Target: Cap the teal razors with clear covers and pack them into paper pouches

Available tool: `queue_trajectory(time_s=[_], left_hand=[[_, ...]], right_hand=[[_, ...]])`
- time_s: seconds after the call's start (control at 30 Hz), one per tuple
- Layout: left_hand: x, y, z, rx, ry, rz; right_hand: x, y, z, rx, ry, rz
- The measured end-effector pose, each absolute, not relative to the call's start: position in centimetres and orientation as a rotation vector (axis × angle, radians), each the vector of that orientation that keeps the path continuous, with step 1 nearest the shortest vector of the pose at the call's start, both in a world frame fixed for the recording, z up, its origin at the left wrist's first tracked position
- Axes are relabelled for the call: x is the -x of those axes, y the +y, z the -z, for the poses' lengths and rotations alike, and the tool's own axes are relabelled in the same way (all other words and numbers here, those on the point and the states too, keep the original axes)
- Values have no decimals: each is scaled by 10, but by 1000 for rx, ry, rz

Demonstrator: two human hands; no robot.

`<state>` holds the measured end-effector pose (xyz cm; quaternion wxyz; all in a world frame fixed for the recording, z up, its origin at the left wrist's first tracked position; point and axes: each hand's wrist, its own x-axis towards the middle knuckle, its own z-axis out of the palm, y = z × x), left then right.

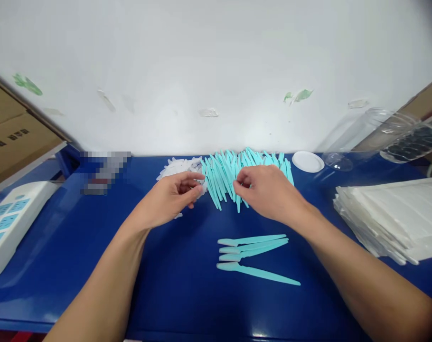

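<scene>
Pinching sm. translucent white pc. (203,189) w/ L hand (180,194), R hand (262,194) fingertips at piled turquoise razors (216,179), can't tell if gripping one, 4 more razors (251,252) laid on blue table (183,289) below pile, slim tapered handles, pale flat heads, whitish pcs. (178,166) heaped alongside

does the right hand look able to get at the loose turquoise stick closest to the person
Likely yes: the loose turquoise stick lies uncovered on the blue table, nearer the person than the three other sticks. The right hand, at the turquoise pile, may need to pass over those three.
</scene>
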<state>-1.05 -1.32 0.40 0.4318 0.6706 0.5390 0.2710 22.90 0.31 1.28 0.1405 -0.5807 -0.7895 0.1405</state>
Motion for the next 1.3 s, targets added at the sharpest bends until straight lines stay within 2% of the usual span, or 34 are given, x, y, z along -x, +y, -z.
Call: queue_trajectory(time_s=[0.07,0.2,0.3,0.63,1.3], left_hand=[[7,-15,-5,-1555,1255,-655],[1,-13,1,-1317,1216,-726],[0,-7,10,-1179,1235,-877],[-11,-8,18,-1156,1280,-955],[-30,-15,25,-1134,1181,-894]], right_hand=[[-246,-3,-18,1587,-2182,-651],[-274,-13,-9,1383,-1876,-1429],[-285,-16,7,1297,-1733,-1646],[-294,-12,23,1243,-1711,-1806],[-290,-15,21,1212,-1672,-1832]])
